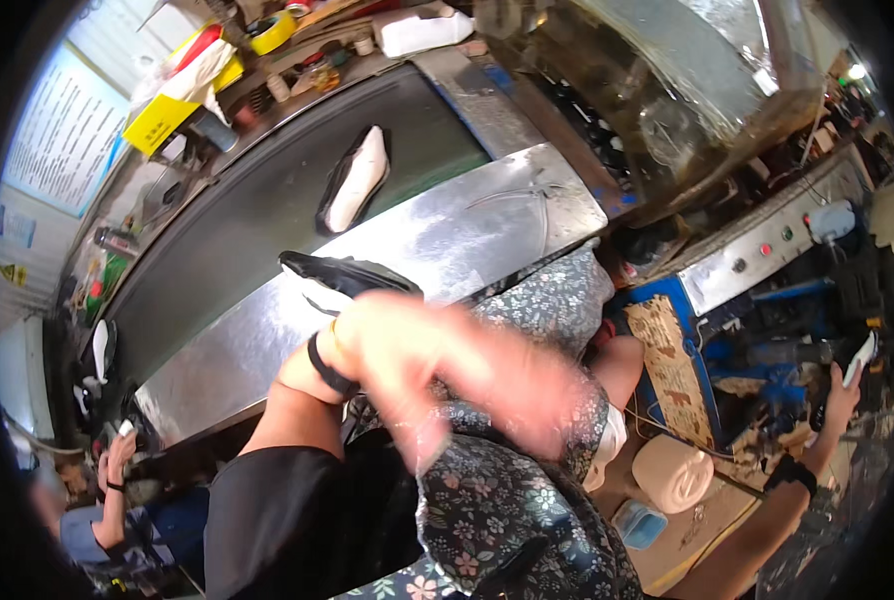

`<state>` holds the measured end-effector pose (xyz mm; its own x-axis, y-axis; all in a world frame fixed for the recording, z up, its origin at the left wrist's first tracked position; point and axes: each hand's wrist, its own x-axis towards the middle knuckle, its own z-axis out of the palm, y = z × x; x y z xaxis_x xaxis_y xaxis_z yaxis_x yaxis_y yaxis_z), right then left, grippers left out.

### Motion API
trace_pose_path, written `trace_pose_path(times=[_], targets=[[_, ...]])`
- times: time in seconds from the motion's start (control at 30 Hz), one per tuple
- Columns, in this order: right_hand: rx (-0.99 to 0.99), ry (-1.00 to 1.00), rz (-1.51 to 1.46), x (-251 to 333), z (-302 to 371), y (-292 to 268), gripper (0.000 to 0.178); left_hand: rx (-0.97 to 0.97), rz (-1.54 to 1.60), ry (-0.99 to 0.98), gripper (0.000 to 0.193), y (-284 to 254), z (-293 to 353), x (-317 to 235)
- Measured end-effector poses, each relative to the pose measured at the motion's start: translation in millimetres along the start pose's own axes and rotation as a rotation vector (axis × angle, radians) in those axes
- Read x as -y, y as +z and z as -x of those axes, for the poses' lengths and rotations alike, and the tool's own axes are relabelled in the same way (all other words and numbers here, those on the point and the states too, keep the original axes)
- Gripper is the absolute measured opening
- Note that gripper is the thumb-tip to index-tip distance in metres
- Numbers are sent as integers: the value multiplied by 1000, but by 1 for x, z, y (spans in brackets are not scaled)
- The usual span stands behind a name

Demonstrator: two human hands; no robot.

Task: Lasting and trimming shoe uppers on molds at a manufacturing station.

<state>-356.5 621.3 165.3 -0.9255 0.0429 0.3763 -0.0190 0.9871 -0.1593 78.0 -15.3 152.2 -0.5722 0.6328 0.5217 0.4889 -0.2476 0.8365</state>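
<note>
My left hand (447,350) is blurred by motion in front of me, over the floral cloth (507,500) on my body. Its fingers look stretched out, the thumb apart, and I see nothing in them. Just beyond its wrist, a black shoe with a white underside (352,275) lies on the shiny metal ledge (217,365), partly hidden by the hand. Far to the right, my right hand (841,403) is closed around a slim white-and-dark shoe (860,357). A second white-bottomed black shoe (359,180) lies on the dark conveyor belt (237,215).
Beside the belt stands a yellow box (172,115) of loose things. To the right are a control panel (767,245) with buttons and a blue-framed machine. A beige jug (673,474) and a blue tub (639,525) stand low down. A co-worker's hand (119,452) shows at lower left.
</note>
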Motion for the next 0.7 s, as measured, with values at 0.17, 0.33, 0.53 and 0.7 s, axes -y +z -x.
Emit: trace_pose_path(times=[0.17,0.33,0.53,0.7], targets=[[46,-30,-332,-55,-63,25,74,-1003,-1093,-1331,76,-110,139,69],[-19,58,281,-40,-67,8,69,-1363,-864,-1604,91,-206,295,83],[-5,-636,81,136,80,13,36,-1316,-519,-1670,90,-243,292,107],[470,-569,-527,279,292,86,23,-1196,-990,-1554,76,-223,240,66]])
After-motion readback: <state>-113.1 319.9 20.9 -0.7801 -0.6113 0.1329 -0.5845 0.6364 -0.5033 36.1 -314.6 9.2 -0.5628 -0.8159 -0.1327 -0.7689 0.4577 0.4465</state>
